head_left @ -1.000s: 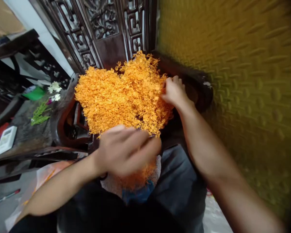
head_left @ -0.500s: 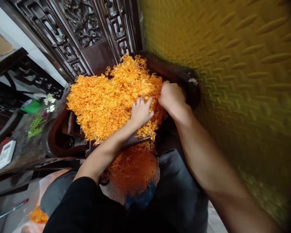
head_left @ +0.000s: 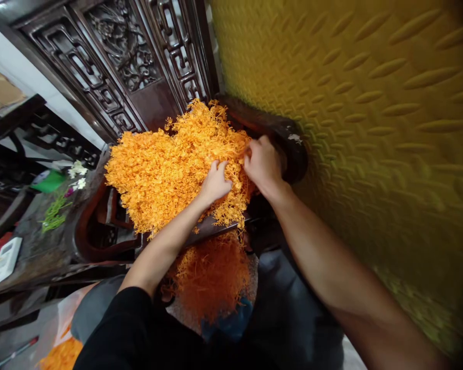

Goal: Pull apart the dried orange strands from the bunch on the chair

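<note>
A large heap of orange, curly plastic-like pieces (head_left: pixel 158 174) lies on the seat of a dark carved wooden chair (head_left: pixel 148 103). My left hand (head_left: pixel 215 184) rests at the front right of the heap, thumb and fingers a little apart, and nothing shows between them. At the heap's right edge is my right hand (head_left: pixel 264 160), its fingers curled in against the orange pieces; what they pinch, if anything, is too small to make out. More orange strands (head_left: pixel 212 277) lie below the seat between my legs, above something blue (head_left: pixel 231 321).
A textured yellow wall panel (head_left: pixel 351 128) stands close on the right. At left, a dark table (head_left: pixel 38 252) bears a white device (head_left: pixel 4 261), green stems (head_left: pixel 54 213), white flowers (head_left: pixel 77 174) and a green object (head_left: pixel 48 181). A bag with orange pieces (head_left: pixel 61 354) is at lower left.
The view has shifted slightly, so the heap appears lower. My right hand has turned, with its fingers now facing the heap. My left hand stays at the heap's front right.
</note>
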A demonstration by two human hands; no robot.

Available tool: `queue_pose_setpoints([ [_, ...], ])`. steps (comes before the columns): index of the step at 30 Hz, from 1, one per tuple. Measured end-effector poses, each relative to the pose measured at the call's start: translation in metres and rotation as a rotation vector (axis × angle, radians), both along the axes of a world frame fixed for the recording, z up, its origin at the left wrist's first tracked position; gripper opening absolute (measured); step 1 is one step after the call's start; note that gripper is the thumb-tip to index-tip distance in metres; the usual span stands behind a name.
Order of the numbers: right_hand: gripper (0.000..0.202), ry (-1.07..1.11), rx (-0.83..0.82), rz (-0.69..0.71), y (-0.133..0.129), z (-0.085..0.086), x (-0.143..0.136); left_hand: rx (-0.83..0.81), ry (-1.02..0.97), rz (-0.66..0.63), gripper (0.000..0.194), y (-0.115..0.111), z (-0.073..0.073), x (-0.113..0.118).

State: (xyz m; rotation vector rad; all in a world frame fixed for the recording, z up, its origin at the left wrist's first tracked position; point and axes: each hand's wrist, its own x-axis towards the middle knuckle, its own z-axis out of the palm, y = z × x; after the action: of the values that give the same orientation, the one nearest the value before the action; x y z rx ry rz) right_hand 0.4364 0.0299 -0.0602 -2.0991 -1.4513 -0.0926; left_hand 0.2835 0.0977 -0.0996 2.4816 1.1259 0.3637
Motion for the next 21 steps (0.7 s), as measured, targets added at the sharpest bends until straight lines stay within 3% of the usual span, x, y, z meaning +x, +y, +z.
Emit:
queue_pose_setpoints([
  [2, 0.039, -0.097, 0.192, 0.048, 0.008, 0.001, -0.003, 0.001, 0.007, 0.003, 0.070, -0.002, 0.001, 0.000],
  [4, 0.040, -0.108, 0.147, 0.097, 0.019, -0.004, -0.006, 0.006, 0.011, -0.005, 0.069, -0.005, 0.001, -0.001],
  [7, 0.030, -0.006, 0.001, 0.063, 0.035, -0.012, -0.009, -0.012, 0.000, -0.023, 0.067, -0.007, -0.001, -0.003],
  [9, 0.023, 0.023, 0.029, 0.056, 0.039, -0.012, -0.008, -0.027, -0.043, -0.022, 0.067, -0.006, -0.003, -0.002],
  [14, 0.025, 0.009, 0.196, 0.066, 0.029, 0.011, -0.009, -0.036, -0.088, 0.065, 0.080, -0.001, -0.015, 0.015],
  [18, 0.028, 0.047, 0.407, -0.003, 0.013, 0.032, -0.007, 0.029, -0.013, 0.117, 0.077, -0.002, -0.026, 0.027],
  [21, 0.024, 0.057, 0.578, -0.044, 0.005, 0.037, 0.000, 0.096, 0.034, 0.145, 0.077, -0.004, -0.033, 0.031],
])
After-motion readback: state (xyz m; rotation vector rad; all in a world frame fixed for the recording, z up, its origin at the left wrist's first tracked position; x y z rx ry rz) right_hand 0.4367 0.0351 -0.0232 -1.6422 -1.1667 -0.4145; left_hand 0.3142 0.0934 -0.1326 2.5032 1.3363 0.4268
